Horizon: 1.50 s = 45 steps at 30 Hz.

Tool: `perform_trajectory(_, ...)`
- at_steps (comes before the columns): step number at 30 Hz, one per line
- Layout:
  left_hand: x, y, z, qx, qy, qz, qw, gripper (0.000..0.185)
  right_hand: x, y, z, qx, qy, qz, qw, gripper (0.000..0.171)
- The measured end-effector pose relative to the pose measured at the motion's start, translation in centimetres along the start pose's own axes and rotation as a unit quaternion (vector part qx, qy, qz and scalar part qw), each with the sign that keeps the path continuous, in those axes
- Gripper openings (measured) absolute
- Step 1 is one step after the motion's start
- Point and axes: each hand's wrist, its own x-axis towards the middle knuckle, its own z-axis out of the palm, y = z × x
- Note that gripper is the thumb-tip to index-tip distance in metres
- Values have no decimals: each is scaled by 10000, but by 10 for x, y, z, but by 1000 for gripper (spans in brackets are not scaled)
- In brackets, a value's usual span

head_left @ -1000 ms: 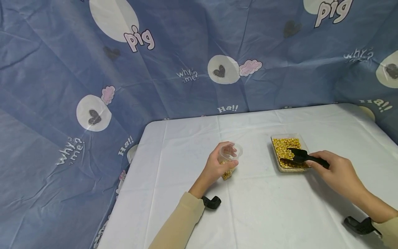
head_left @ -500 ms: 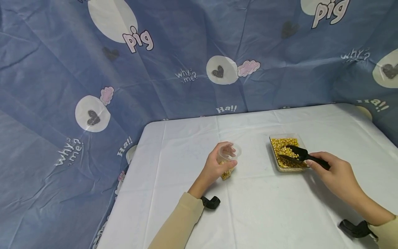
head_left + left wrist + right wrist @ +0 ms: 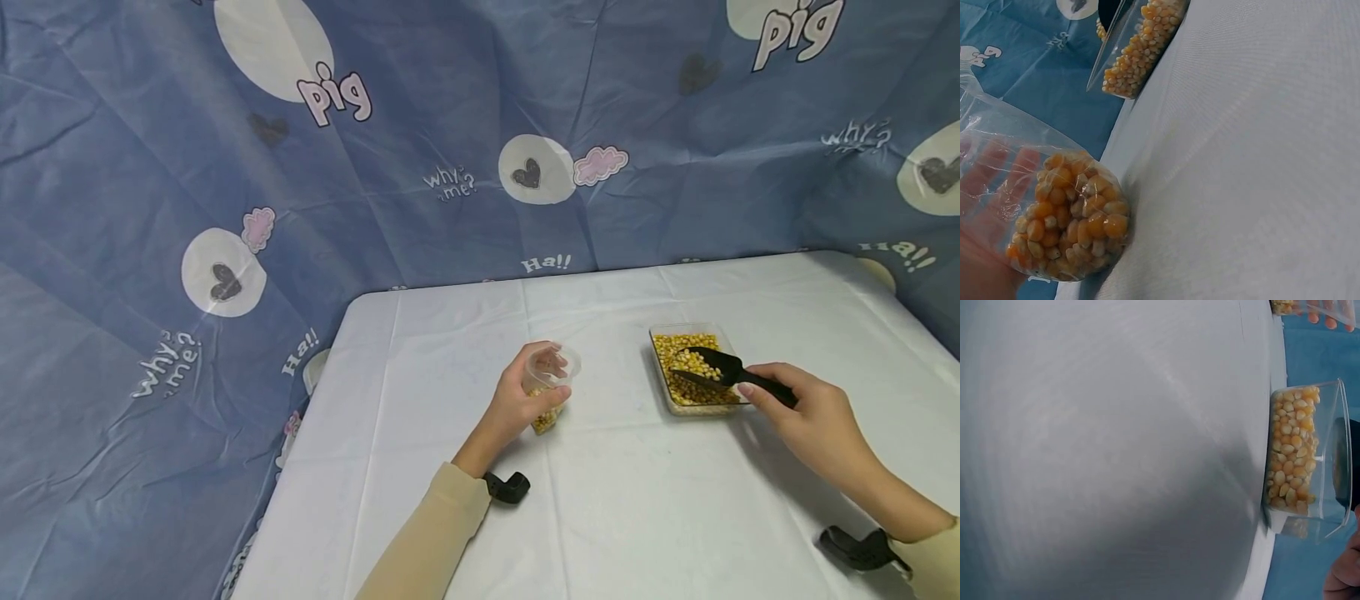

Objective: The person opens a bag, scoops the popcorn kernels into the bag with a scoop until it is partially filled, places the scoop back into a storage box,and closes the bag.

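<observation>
While fingers (image 3: 750, 390) grip scoop (image 3: 712, 367), over tray (image 3: 731, 350)

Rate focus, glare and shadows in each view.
Head view: sharp, evenly lit, soft shadows beside the hands on the table. Left wrist: cup of corn slightly soft, very close. Right wrist: bright sheen on the tablecloth; tray sharp.

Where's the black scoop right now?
In the head view the black scoop is on the right side, its bowl inside the clear tray of corn kernels, its handle gripped by the right hand.
</observation>
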Motion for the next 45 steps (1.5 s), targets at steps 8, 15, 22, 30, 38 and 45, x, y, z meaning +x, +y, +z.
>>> perform_trajectory(8, 0, -26, -1, -35, 54, -20, 10000, 55, 1, -3, -2, 87, 78, -109, 9999, 25)
perform_trajectory(15, 0, -37, -3, 216, 105, -127, 9996, 57, 0, -5, -2, 75, 50, -105, 9999, 25)
perform_trajectory(22, -1, -38, -3, 333, 127, -249, 9991, 61, 1, -7, -2, 70, 81, -157, 9998, 25)
perform_trajectory(30, -1, -10, -2, 292, 136, -260, 9991, 52, 2, -11, -3, 67, 178, -375, 9991, 25)
perform_trajectory(38, -1, 4, -1, 341, 180, -326, 9987, 49, 5, -15, -2, 183, 234, -565, 9980, 25)
perform_trajectory(45, 0, 4, -1, 305, 289, -289, 9987, 45, 6, -20, -1, 146, 238, -680, 9973, 26)
